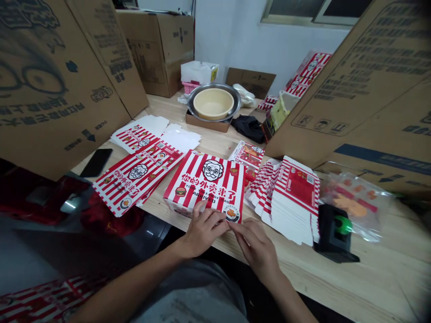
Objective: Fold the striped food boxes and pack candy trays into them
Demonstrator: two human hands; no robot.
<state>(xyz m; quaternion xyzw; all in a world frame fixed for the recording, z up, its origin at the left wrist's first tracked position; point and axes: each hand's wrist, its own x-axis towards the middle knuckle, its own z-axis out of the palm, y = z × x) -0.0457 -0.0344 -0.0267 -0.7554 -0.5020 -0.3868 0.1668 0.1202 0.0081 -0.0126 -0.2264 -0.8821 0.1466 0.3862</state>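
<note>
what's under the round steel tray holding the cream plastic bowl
A brown cardboard box sits under the steel tray. The tray covers its top, so what lies there cannot be seen.

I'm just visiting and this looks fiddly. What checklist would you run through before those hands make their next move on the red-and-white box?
1. Left hand on the box: ok, fingers resting on its front.
2. Right hand at the box: ok, fingertips at its front edge.
3. Box sitting on the table: ok.
4. Phone away from the hands: ok, well off to the left.
5. Front edge fully closed: cannot tell, the hands cover it.
</note>
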